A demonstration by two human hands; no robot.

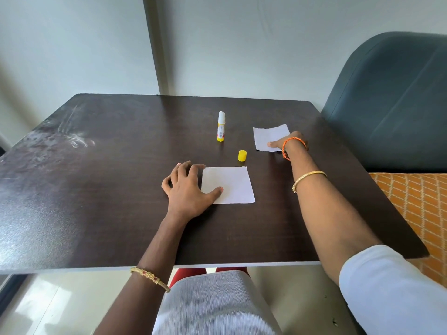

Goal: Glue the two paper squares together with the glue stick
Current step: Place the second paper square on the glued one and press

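Two paper squares lie well apart on the dark surface [96, 189]. The near square [228, 184] sits in front of the person; the far square [269, 134] lies toward the right rear. The glue stick [221, 126] stands upright and uncapped between and behind them, its white glue exposed. The cap [242, 156] stands apart, nearer the person.

Left hand [186, 187]: fingers spread and flat, thumb pressing the near square's left part, the other fingers on the surface just beside its edge. Right hand [287, 141]: extended onto the far square's near right corner, fingertips resting on the paper. Whether it presses flat or pinches the corner cannot be told; the wrist hides the fingers.

Judgement: no glue is visibly on either square, though a clear film would not show at this range.

Risks noted:
- Dragging the far square by one corner may crease or fold it, as thin paper buckles under a sideways pull.
- The right forearm's path back runs close to the cap and stick; a brush could topple the stick and smear glue on the surface.
- Joining the squares with one hand guiding may leave the edges misaligned.
- The uncapped glue may dry if left standing.
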